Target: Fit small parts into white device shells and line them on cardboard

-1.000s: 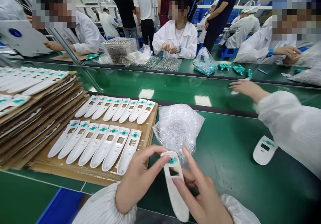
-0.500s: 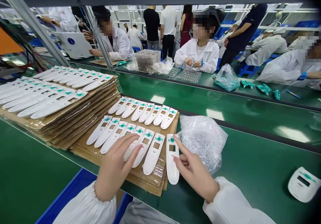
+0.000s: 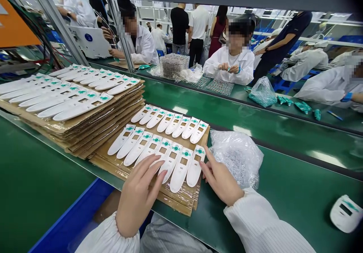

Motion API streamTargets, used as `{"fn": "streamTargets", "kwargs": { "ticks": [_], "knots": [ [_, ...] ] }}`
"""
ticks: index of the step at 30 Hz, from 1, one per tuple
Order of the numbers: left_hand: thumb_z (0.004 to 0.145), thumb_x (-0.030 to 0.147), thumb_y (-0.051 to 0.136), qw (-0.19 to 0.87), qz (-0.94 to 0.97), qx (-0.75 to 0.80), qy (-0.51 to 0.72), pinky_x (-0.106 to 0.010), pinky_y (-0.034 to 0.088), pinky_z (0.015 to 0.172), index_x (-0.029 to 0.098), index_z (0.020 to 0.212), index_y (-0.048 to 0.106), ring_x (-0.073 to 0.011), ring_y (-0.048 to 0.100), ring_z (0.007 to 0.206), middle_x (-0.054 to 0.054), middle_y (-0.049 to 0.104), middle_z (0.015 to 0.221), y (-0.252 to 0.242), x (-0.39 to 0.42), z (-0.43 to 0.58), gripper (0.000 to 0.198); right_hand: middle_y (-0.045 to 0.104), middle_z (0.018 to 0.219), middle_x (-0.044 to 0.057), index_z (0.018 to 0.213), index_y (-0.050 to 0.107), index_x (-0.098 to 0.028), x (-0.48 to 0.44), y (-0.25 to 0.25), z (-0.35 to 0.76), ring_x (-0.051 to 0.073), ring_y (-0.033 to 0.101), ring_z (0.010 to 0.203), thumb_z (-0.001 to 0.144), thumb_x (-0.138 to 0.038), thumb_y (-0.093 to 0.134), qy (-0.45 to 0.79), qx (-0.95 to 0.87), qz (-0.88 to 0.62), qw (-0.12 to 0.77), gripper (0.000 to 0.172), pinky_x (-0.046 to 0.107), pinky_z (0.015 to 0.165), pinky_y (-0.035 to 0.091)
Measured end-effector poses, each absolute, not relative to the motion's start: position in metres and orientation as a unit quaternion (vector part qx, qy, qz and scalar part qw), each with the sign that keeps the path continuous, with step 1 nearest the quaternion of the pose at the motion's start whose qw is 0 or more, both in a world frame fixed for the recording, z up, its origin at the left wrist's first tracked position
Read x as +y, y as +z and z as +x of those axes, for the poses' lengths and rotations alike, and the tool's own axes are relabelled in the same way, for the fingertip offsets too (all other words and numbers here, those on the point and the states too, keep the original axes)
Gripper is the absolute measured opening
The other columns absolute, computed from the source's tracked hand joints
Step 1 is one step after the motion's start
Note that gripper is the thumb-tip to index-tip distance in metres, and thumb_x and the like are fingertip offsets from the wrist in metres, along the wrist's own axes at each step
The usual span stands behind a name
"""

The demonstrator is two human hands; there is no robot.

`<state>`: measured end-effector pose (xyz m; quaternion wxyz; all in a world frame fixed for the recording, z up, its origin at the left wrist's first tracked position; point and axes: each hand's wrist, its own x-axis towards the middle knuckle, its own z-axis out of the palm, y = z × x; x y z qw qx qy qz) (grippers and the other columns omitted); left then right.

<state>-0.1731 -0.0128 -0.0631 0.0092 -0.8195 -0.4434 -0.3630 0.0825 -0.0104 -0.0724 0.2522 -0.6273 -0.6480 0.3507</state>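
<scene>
Two rows of white plastic shells with square cutouts and green marks lie on a cardboard sheet [image 3: 170,198]. At the right end of the front row lies one shell [image 3: 195,168], its body flat on the cardboard. My right hand [image 3: 222,177] is at that shell's right edge, index finger and thumb apart and touching or almost touching it, other fingers curled. My left hand [image 3: 143,196] hovers over the front row with fingers spread, hiding parts of some shells. A neighbouring shell [image 3: 180,171] shows fully between the hands.
Left stands a stack of cardboard sheets [image 3: 113,122] bearing more shells. A clear plastic bag [image 3: 236,158] of small parts sits right of the rows. A separate white piece [image 3: 346,214] lies far right. A green conveyor [image 3: 176,100] runs behind; co-workers sit across it.
The rightmost shell has moved left from beside the cardboard into the front row, next to its neighbour. My right hand moved with it. The camera view has shifted a little.
</scene>
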Motion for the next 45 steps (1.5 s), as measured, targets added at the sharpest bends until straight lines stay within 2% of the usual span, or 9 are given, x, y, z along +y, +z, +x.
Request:
{"fn": "streamTargets", "kwargs": {
  "ticks": [3, 9, 14, 17, 22, 24, 33, 40, 45],
  "knots": [
    [0.103, 0.021, 0.053, 0.008, -0.836, -0.421, -0.352, -0.046, 0.054, 0.101, 0.019, 0.126, 0.060, -0.0267, 0.058, 0.125, -0.010, 0.066, 0.128, -0.064, -0.017, -0.162, 0.024, 0.070, 0.077, 0.005, 0.164, 0.018, -0.016, -0.009, -0.071, 0.095, 0.028, 0.067, 0.070, 0.103, -0.042, 0.030, 0.310, -0.654, -0.647, 0.240, 0.067, 0.042, 0.075, 0.052],
    [0.103, 0.021, 0.054, 0.011, -0.848, -0.404, -0.344, -0.048, 0.057, 0.097, 0.019, 0.122, 0.061, -0.0280, 0.060, 0.123, -0.011, 0.068, 0.125, -0.068, -0.019, -0.151, 0.021, 0.073, 0.087, 0.012, 0.151, 0.051, -0.015, 0.001, -0.075, 0.114, 0.030, 0.068, 0.073, 0.100, -0.037, 0.031, 0.270, -0.675, -0.646, 0.233, 0.059, 0.045, 0.075, 0.051],
    [0.102, 0.021, 0.053, 0.012, -0.864, -0.380, -0.331, -0.049, 0.059, 0.098, 0.018, 0.121, 0.061, -0.0281, 0.063, 0.122, -0.011, 0.070, 0.125, -0.066, -0.025, -0.130, 0.021, 0.074, 0.085, 0.012, 0.151, 0.050, -0.013, 0.009, -0.079, 0.129, 0.031, 0.068, 0.072, 0.098, -0.035, 0.039, 0.275, -0.660, -0.649, 0.259, 0.058, 0.051, 0.080, 0.051],
    [0.103, 0.022, 0.051, 0.032, -0.898, -0.345, -0.271, -0.053, 0.057, 0.103, 0.017, 0.126, 0.061, -0.0315, 0.058, 0.131, -0.011, 0.065, 0.138, -0.069, -0.029, -0.110, 0.026, 0.074, 0.085, 0.011, 0.148, 0.054, -0.013, 0.010, -0.081, 0.133, 0.031, 0.069, 0.077, 0.097, -0.033, 0.043, 0.304, -0.647, -0.638, 0.288, 0.056, 0.054, 0.087, 0.051],
    [0.106, 0.028, 0.043, 0.084, -0.910, -0.352, -0.201, -0.057, 0.055, 0.104, 0.015, 0.133, 0.060, -0.0347, 0.053, 0.137, -0.011, 0.060, 0.145, -0.080, -0.034, -0.101, 0.035, 0.068, 0.130, 0.012, 0.150, 0.048, -0.018, 0.003, -0.090, 0.124, 0.024, 0.067, 0.116, 0.097, -0.036, 0.051, 0.424, -0.598, -0.583, 0.349, 0.057, 0.041, 0.099, 0.055],
    [0.106, 0.028, 0.041, 0.094, -0.911, -0.350, -0.197, -0.057, 0.056, 0.103, 0.014, 0.131, 0.062, -0.0343, 0.055, 0.135, -0.011, 0.062, 0.143, -0.083, -0.037, -0.108, 0.035, 0.063, 0.137, 0.013, 0.152, 0.046, -0.018, 0.001, -0.094, 0.121, 0.024, 0.064, 0.123, 0.096, -0.041, 0.055, 0.473, -0.563, -0.569, 0.370, 0.061, 0.040, 0.101, 0.056],
    [0.104, 0.023, 0.045, 0.081, -0.899, -0.359, -0.236, -0.053, 0.054, 0.102, 0.017, 0.124, 0.064, -0.0321, 0.063, 0.127, -0.006, 0.071, 0.131, -0.083, -0.051, -0.129, 0.028, 0.068, 0.122, 0.011, 0.139, 0.060, -0.019, 0.017, -0.095, 0.120, 0.027, 0.066, 0.119, 0.080, -0.036, 0.081, 0.587, -0.411, -0.559, 0.417, 0.065, 0.044, 0.103, 0.057],
    [0.102, 0.016, 0.043, 0.075, -0.894, -0.363, -0.251, -0.052, 0.059, 0.099, 0.017, 0.113, 0.065, -0.0318, 0.067, 0.120, -0.006, 0.076, 0.114, -0.082, -0.052, -0.127, 0.024, 0.066, 0.135, 0.011, 0.135, 0.062, -0.020, 0.014, -0.079, 0.119, 0.025, 0.059, 0.132, 0.083, -0.025, 0.081, 0.631, -0.337, -0.548, 0.433, 0.055, 0.039, 0.112, 0.050],
    [0.101, 0.012, 0.041, 0.079, -0.888, -0.377, -0.251, -0.053, 0.062, 0.095, 0.015, 0.112, 0.063, -0.0323, 0.070, 0.115, -0.009, 0.076, 0.109, -0.082, -0.048, -0.124, 0.025, 0.069, 0.133, 0.009, 0.128, 0.067, -0.022, 0.017, -0.073, 0.120, 0.023, 0.057, 0.134, 0.086, -0.024, 0.078, 0.666, -0.294, -0.537, 0.426, 0.044, 0.041, 0.116, 0.045]
  ]
}}
